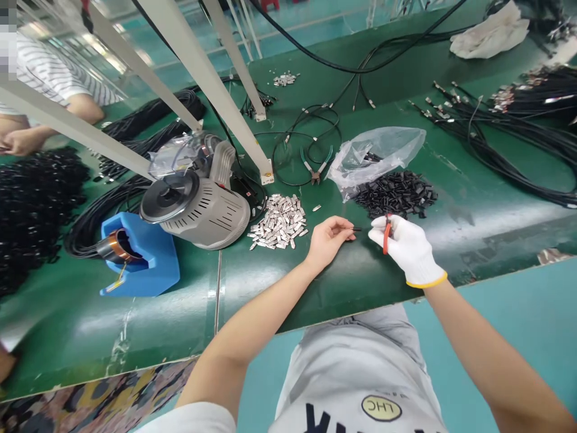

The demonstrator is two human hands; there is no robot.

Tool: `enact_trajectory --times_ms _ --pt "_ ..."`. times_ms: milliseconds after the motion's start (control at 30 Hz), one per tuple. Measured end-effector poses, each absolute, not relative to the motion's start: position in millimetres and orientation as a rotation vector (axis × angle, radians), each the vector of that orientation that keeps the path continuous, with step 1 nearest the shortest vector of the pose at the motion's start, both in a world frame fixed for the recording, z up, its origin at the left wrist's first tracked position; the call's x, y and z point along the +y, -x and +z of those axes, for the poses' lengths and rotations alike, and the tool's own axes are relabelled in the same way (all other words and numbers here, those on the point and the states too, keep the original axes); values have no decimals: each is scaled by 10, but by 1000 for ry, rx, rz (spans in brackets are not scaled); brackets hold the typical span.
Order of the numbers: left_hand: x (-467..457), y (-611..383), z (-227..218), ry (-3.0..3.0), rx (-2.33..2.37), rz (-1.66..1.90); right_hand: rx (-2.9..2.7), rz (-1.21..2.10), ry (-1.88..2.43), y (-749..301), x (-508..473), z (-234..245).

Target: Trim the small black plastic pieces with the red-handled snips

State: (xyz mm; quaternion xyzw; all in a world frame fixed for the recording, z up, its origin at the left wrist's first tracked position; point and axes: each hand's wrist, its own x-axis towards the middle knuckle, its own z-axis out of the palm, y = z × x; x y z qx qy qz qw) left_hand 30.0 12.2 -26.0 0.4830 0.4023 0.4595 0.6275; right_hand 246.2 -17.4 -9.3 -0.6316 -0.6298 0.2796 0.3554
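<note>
Two hands operate above the front edge of the green-topped desk (92,316). The bare left hand (329,240) is closed, its fingertips (347,230) pinching a short black piece (357,229) that points to the right. The tip of this piece sits just beside the red-handled tool (386,236), which is clenched in the right hand (406,249). The right hand wears a white knit glove with a yellow cuff (426,281). Directly ahead of the hands lies a heap of small black parts (394,193), adjoining a clear plastic bag (376,153). To the left of the heap are a pile of silver metal connectors (277,221) and green-handled pliers (315,165). Further left stand a grey vented round unit (202,216) and a blue holder (139,258) carrying a roll of amber tape (115,246). Bundles of black cable (509,141) occupy the far right of the desk. At upper left, a co-worker's hand (20,141) rests beyond a striped sleeve (54,75).
</note>
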Motion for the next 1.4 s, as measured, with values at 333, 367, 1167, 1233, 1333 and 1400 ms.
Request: enact_trajectory --times_ms 333,367,1167,1233,1333,1400 --pt "151 -262 -204 -1078 876 1040 -2489 -51 1756 -2523 -128 295" --pt "151 -260 -198 -1075 869 1041 -2524 -78 1749 -2543 -118 297" --pt "207 -239 -198 -1021 836 1003 -2720 -330 1546 -2498 37 334" --pt "212 -234 -206 -999 831 1010 -2734 -401 1521 -2497 28 316" --pt "211 -235 -217 -980 825 1020 -2755 -501 1492 -2500 5 284" --pt "208 -238 -223 -973 822 1020 -2752 -553 1482 -2504 -10 256"
